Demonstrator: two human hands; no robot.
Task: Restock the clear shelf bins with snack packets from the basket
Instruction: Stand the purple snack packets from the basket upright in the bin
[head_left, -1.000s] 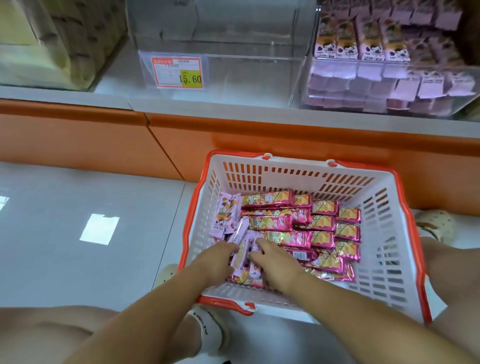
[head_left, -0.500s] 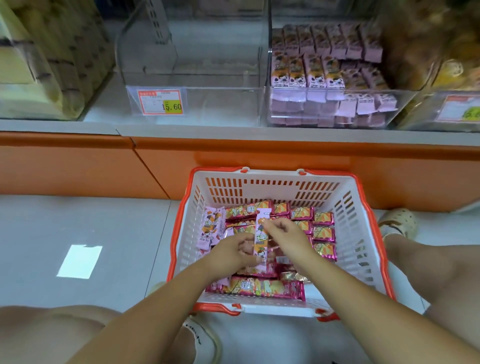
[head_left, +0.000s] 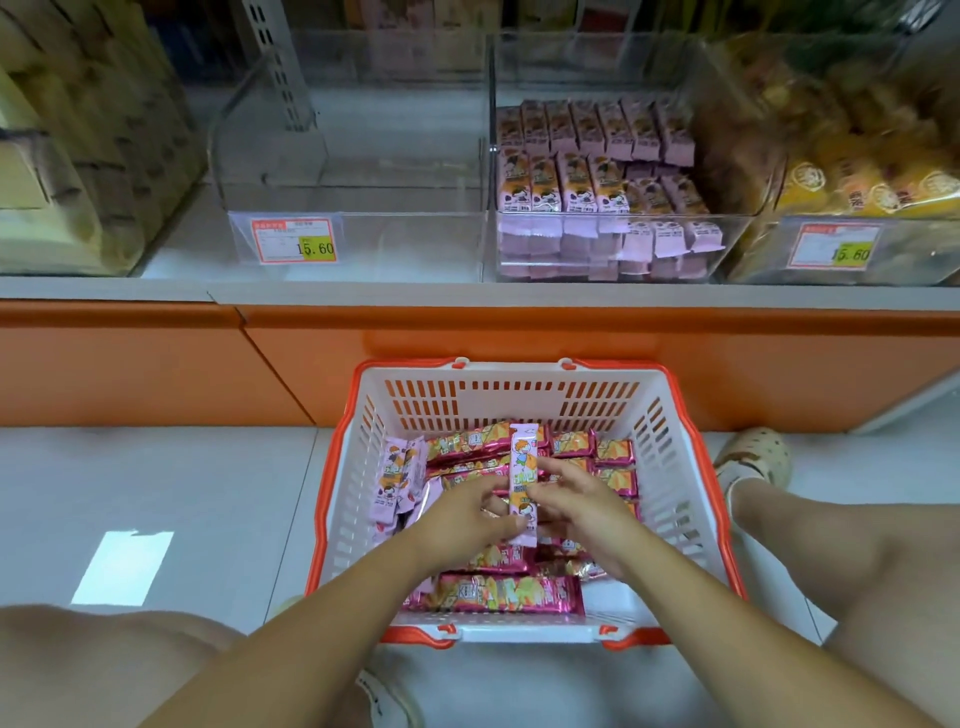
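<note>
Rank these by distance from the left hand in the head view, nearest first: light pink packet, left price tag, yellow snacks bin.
1. Light pink packet, upright, held at the left hand.
2. Left price tag, on the empty bin's front, up left.
3. Yellow snacks bin, far upper right.

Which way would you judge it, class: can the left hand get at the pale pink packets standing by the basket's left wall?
Probably yes. The left hand is already inside the basket, and the pale pink packets stand uncovered beside it with nothing between.

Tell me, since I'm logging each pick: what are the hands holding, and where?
Both hands, left hand and right hand, pinch one pale pink packet by its lower half, upright over the basket.
</note>
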